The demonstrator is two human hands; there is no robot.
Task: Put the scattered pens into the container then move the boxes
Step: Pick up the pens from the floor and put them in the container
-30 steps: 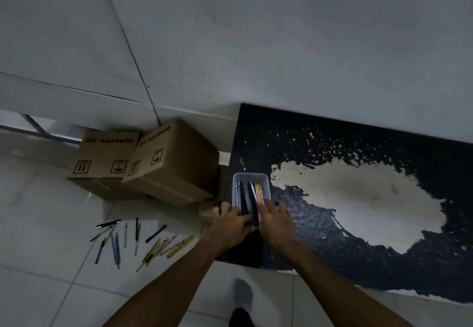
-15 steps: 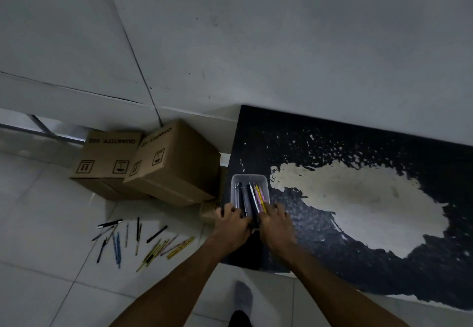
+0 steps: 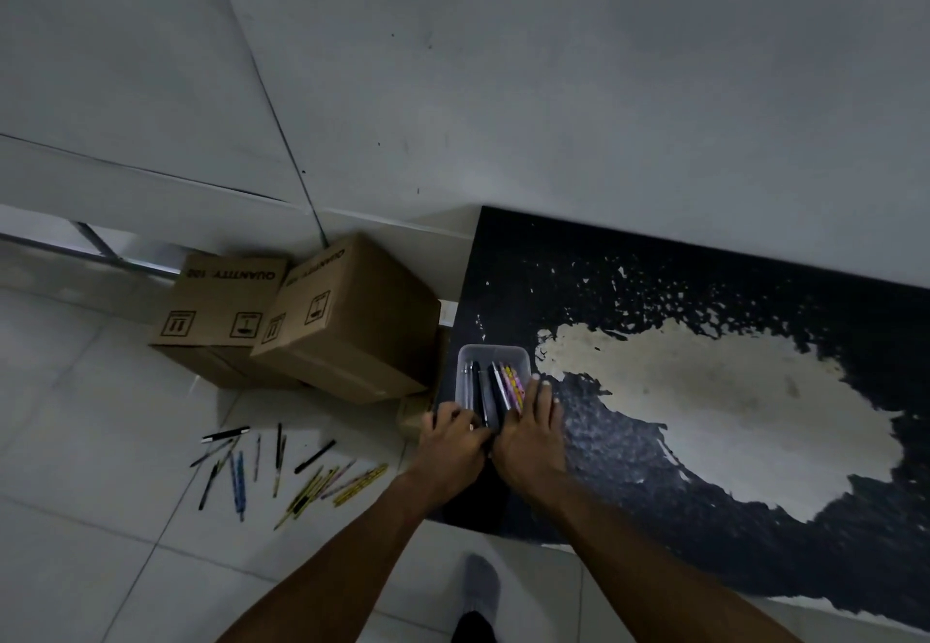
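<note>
A clear plastic container point(image 3: 492, 354) with several pens point(image 3: 495, 387) inside sits at the left edge of a worn black table point(image 3: 704, 300). My left hand point(image 3: 455, 446) grips its near left corner. My right hand point(image 3: 533, 433) holds its near right side, fingers along the rim. Several scattered pens point(image 3: 282, 471) lie on the white tiled floor to the left. Two brown cardboard boxes, one on the left point(image 3: 221, 310) and a tilted one on the right point(image 3: 352, 320), stand on the floor against the wall.
A small third cardboard box point(image 3: 415, 411) shows between the tilted box and the table. A grey wall point(image 3: 553, 89) rises behind everything. My socked foot point(image 3: 480, 587) stands on the floor tiles below the table's edge.
My right hand's fingers have slid farther along the container's right side. The container and the left hand have barely moved.
</note>
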